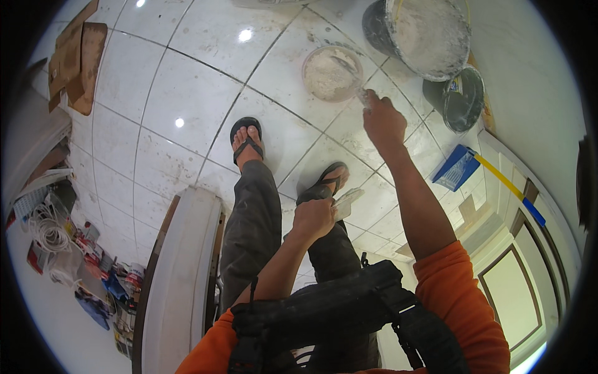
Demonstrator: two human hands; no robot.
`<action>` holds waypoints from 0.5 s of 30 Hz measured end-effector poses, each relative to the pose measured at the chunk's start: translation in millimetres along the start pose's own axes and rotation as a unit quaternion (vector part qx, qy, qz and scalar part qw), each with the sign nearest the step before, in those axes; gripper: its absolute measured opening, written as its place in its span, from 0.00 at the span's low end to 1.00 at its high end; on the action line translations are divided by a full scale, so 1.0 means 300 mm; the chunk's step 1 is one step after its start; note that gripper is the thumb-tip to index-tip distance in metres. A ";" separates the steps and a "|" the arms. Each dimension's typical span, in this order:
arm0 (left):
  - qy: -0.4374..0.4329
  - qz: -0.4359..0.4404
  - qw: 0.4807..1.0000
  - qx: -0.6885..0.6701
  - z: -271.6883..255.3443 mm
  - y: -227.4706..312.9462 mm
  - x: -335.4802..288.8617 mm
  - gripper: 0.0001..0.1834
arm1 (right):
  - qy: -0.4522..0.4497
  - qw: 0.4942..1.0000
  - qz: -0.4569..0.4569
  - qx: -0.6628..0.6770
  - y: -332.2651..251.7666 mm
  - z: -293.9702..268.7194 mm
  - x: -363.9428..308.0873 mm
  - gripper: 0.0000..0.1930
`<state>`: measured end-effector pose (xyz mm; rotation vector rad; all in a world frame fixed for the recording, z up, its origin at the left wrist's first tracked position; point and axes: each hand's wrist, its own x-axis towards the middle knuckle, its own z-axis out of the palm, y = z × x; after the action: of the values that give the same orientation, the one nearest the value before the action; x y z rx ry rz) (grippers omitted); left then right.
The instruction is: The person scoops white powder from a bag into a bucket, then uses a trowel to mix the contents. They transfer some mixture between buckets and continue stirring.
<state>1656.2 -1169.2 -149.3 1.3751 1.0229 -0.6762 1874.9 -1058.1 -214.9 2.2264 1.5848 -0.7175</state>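
Observation:
My right hand [385, 123] is closed on the handle of a small trowel [356, 73], whose blade end sits in a round, shallow tub [305, 76] of off-white powder or paste [324, 78]. The tub stands on the tiled floor ahead of my feet. In my left hand [313, 219] is a flat, pale, whitish plate-like tool [347, 202], gripped at one edge above my right thigh. Its exact kind cannot be made out.
Beyond the tub at right stand a large bucket [380, 28] of whitish powder and a smaller dark bucket [439, 96]. A blue dustpan [456, 168] with a yellow handle leans by the wall. Cardboard [78, 62] lies far left; tools and coiled cable [50, 234] clutter the left.

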 end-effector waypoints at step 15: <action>0.015 0.003 1.000 -0.006 -0.006 -0.013 0.004 0.15 | -0.050 0.998 -0.026 0.006 -0.077 0.036 -0.113 0.23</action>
<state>1653.1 -1167.7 -152.1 1.3807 1.0454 -0.6446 1842.0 -1082.6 -204.0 2.1285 1.5979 -0.8413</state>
